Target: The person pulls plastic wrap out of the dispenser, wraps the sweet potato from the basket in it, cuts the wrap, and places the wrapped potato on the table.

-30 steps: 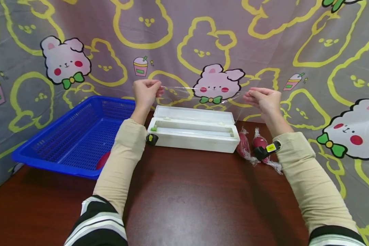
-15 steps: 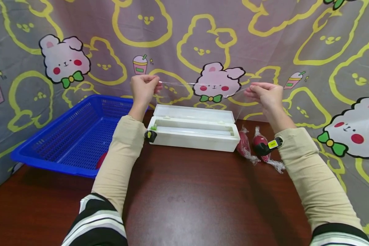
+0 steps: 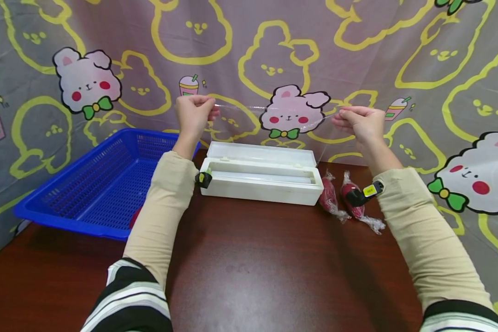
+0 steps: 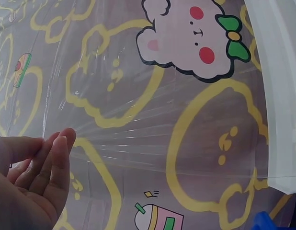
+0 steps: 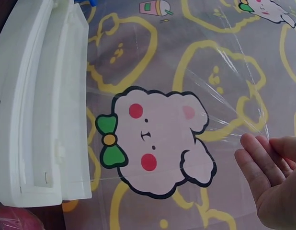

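Note:
A sheet of clear plastic wrap (image 3: pixel 269 121) is stretched between both hands above a white wrap dispenser box (image 3: pixel 261 190). My left hand (image 3: pixel 192 115) pinches one upper corner between thumb and fingers; in the left wrist view creases in the wrap (image 4: pixel 133 134) fan out from the fingertips. At the other corner my right hand (image 3: pixel 363 124) pinches the film the same way, and the right wrist view shows the wrap (image 5: pixel 220 91) drawn taut there. The sheet runs down to the box, whose lid (image 3: pixel 261 154) stands raised at the back. A pale roll (image 3: pixel 261 177) lies inside.
Two red items in clear wrap (image 3: pixel 331 196) lie right of the box on the brown table (image 3: pixel 249 267). At the left stands a blue plastic basket (image 3: pixel 74 226), with a red thing (image 3: pixel 134 218) partly hidden by the left sleeve. A patterned curtain (image 3: pixel 232 27) hangs behind.
Both hands have risen, with the right moving slightly outward, and the wrap between them has been lifted higher above the box. The box, basket and wrapped items stay in place.

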